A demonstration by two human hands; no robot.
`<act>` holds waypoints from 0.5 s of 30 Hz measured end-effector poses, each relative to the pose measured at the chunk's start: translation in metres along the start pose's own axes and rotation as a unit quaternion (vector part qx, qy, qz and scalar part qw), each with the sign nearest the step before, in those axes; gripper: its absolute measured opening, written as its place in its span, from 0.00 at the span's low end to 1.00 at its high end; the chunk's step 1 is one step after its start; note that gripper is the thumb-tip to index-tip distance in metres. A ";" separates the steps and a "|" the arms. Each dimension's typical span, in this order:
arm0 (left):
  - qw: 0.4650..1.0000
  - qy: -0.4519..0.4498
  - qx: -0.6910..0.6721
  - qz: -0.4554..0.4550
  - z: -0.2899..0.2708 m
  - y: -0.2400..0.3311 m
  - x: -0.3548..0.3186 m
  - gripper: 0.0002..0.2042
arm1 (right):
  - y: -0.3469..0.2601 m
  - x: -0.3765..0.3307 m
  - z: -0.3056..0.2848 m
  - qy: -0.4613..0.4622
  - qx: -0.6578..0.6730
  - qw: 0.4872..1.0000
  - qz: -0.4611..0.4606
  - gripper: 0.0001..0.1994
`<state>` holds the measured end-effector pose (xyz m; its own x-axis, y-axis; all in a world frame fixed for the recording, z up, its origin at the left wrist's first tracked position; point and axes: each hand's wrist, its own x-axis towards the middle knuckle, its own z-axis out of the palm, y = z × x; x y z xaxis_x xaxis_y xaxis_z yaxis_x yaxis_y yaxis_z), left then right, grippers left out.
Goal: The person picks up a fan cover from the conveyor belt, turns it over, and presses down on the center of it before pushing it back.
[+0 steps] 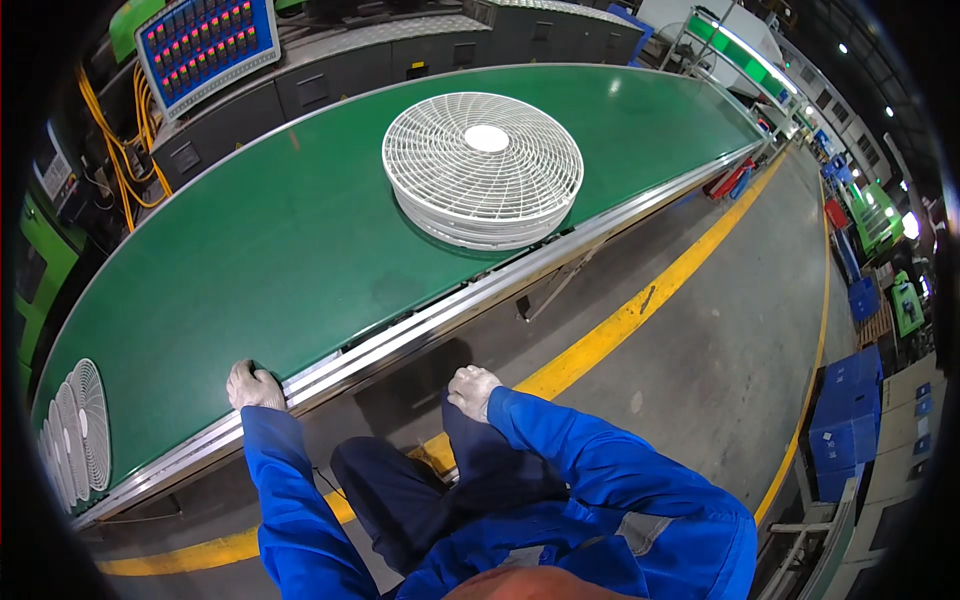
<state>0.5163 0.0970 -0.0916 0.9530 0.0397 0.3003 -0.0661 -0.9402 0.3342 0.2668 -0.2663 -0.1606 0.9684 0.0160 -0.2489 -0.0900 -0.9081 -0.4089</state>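
My left hand [252, 386], in a pale glove, rests at the near edge of a green conveyor belt [240, 270]. Its fingers are curled in and nothing shows in them. My right hand [472, 391], pale as well, lies over my raised knee with its fingers draped across the dark trouser leg, holding nothing. Further along the belt sits a stack of round white fan guards [483, 160], wire grilles with a solid disc at the centre. More fan guards [92, 425] stand on edge in a leaning row at the belt's left end, nearest to my left hand.
A metal rail [420, 325] runs along the belt's near side. Behind the belt are dark machine housings [390, 65] and a panel of red-lit displays [208, 48]. Yellow lines [600, 345] mark the grey floor. Blue crates [845, 410] stand at the right.
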 end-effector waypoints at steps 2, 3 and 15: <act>1.000 -0.003 0.002 -0.002 -0.001 0.000 0.001 0.18 | -0.001 0.000 -0.001 0.000 0.004 1.000 0.001 0.14; 1.000 -0.007 0.004 -0.004 -0.001 0.000 0.001 0.18 | -0.001 0.000 -0.001 0.000 0.004 1.000 0.001 0.14; 1.000 -0.004 -0.007 0.001 -0.002 0.002 0.000 0.17 | 0.000 0.000 -0.001 -0.012 -0.006 1.000 0.005 0.15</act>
<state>0.5154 0.0958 -0.0894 0.9552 0.0359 0.2938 -0.0716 -0.9351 0.3471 0.2670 -0.2667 -0.1595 0.9616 0.0165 -0.2741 -0.0971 -0.9133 -0.3956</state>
